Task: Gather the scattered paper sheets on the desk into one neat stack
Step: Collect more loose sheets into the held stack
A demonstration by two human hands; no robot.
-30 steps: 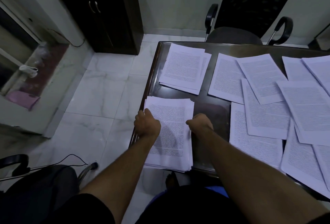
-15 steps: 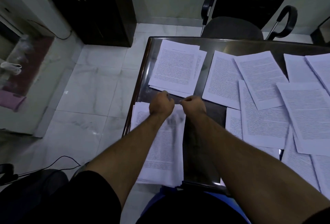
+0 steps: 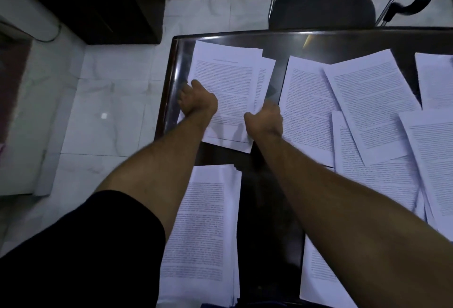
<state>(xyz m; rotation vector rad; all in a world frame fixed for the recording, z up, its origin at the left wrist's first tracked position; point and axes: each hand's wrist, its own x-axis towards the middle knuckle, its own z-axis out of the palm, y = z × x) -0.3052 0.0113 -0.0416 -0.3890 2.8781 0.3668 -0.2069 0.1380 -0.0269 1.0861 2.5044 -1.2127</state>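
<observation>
- Gathered stack [image 3: 203,234]: lies at the surface's 7 o'clock corner, nearest the person and overhanging the near edge; presumably kept there as the collecting point.
- Left hand [image 3: 197,100]: fingers curled at the 9 o'clock edge of the far-left pile of printed sheets [image 3: 228,87], apparently gripping that edge; whether they reach under the sheets cannot be told.
- Right hand [image 3: 266,121]: fingers curled at the same pile's 4 o'clock corner. The two hands bracket the pile, likely to lift it whole.
- Dark glossy surface [image 3: 277,45]: bare strip between pile and stack.
- Scattered sheets [image 3: 372,101]: overlapping and skewed from 1 to 5 o'clock, not yet collected.
- Office chair [image 3: 321,3]: beyond the far edge, 12 o'clock.
</observation>
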